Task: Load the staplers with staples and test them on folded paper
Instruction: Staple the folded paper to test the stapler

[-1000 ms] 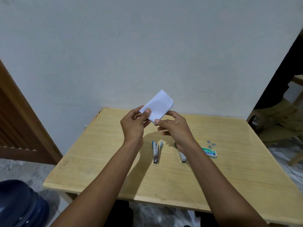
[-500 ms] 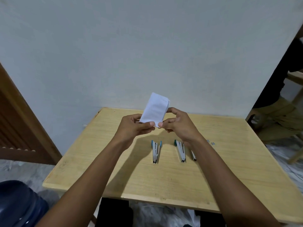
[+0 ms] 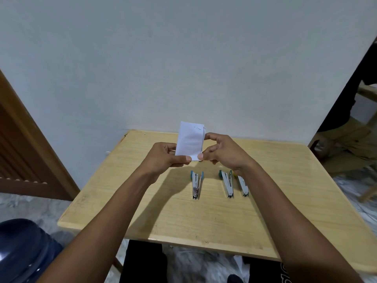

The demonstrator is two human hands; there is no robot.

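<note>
- Folded paper (image 3: 190,139): held upright above the far half of the table (image 3: 285,211). The left hand (image 3: 163,158) pinches its lower left corner; the right hand (image 3: 222,154) pinches the lower right corner and steadies the side edge.
- Handling, as judged: light, limp, easily creased. It is best gripped at the edges, where the stacked layers stiffen it.
- Staplers (image 3: 227,183): three lie side by side on the table beneath the hands, untouched.
</note>
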